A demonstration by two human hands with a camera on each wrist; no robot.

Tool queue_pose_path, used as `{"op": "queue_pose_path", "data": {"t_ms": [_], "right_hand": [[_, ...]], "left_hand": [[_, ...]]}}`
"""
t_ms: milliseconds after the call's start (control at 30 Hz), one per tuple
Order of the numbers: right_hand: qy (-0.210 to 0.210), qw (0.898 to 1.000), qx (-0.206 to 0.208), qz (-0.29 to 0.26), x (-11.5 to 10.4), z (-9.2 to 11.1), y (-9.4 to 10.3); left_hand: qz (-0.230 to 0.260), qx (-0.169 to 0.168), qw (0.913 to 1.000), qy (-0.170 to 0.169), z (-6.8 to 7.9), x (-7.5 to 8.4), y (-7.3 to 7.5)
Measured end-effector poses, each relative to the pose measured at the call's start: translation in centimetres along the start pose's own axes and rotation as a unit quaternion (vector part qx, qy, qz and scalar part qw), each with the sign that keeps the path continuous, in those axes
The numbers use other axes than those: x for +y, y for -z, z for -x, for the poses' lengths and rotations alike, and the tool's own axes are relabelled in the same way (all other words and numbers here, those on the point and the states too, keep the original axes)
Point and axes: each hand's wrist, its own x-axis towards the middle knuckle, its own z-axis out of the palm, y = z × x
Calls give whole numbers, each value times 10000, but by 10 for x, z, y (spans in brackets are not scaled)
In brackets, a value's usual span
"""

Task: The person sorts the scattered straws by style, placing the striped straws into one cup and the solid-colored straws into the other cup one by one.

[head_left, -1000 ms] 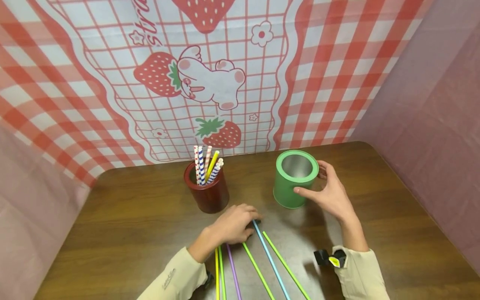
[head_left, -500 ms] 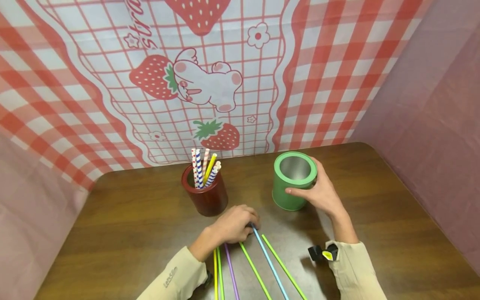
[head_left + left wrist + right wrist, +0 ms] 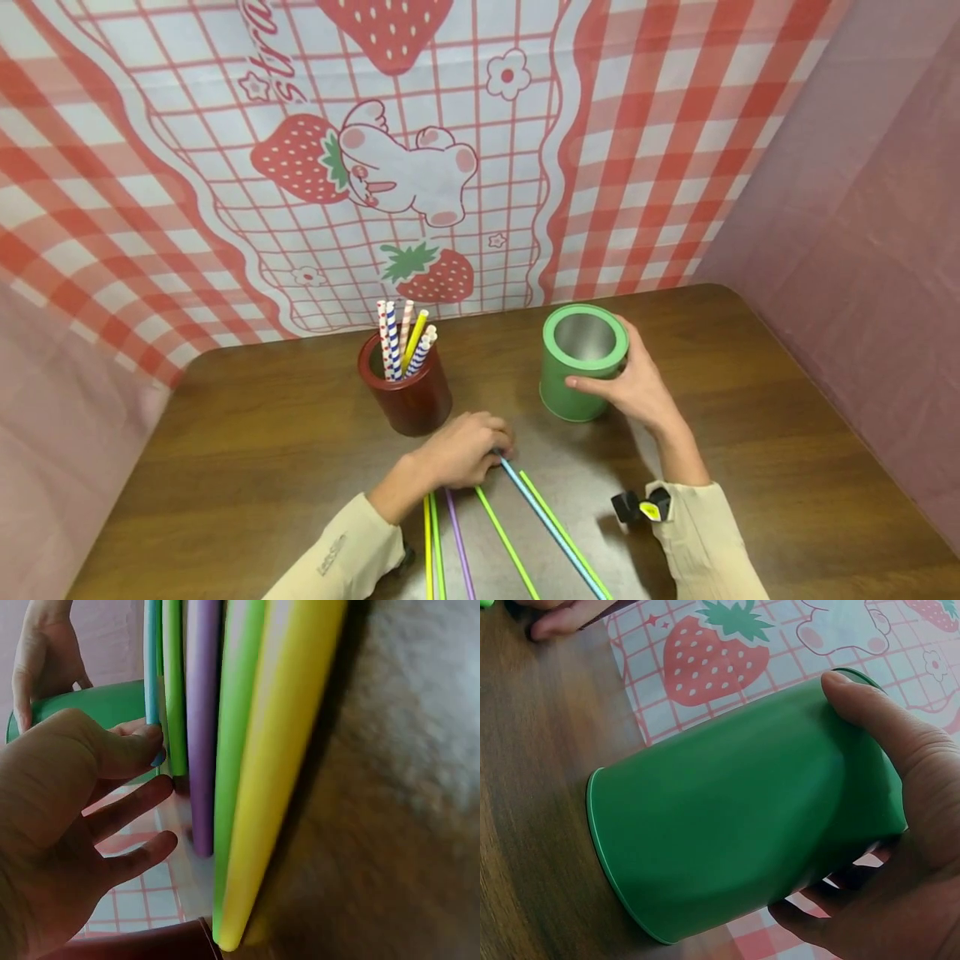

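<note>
My left hand (image 3: 465,450) pinches the near-black-looking far end of a light blue straw (image 3: 547,523) between thumb and index finger; its other fingers are spread in the left wrist view. The blue straw slants toward the front edge, close along a green straw (image 3: 542,502). Left of it lie another green straw (image 3: 506,542), a purple straw (image 3: 460,542), a third green straw (image 3: 438,550) and a yellow straw (image 3: 428,550). My right hand (image 3: 641,387) grips an open green tin (image 3: 573,392) from its right side, thumb in front and fingers behind. The tin stands upright.
A dark red cup (image 3: 416,404) with several striped paper straws and a yellow one (image 3: 415,340) stands behind my left hand. A strawberry-print cloth (image 3: 420,175) hangs along the back edge of the wooden table (image 3: 247,433).
The blue straw's front end has swung right, up against the green straw. My right hand has closed in farther around the tin. The head view has shifted slightly.
</note>
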Motion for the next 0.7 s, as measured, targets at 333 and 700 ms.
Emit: {"op": "queue_pose_path", "data": {"t_ms": [333,700], "right_hand": [[-21,10000,-1,58,0,0,-1],[-73,10000,-39,23,-1,0,-1]], "left_hand": [[1083,150,9923,575,14,0,22],[1314,814,9870,434,22,2,55]]}}
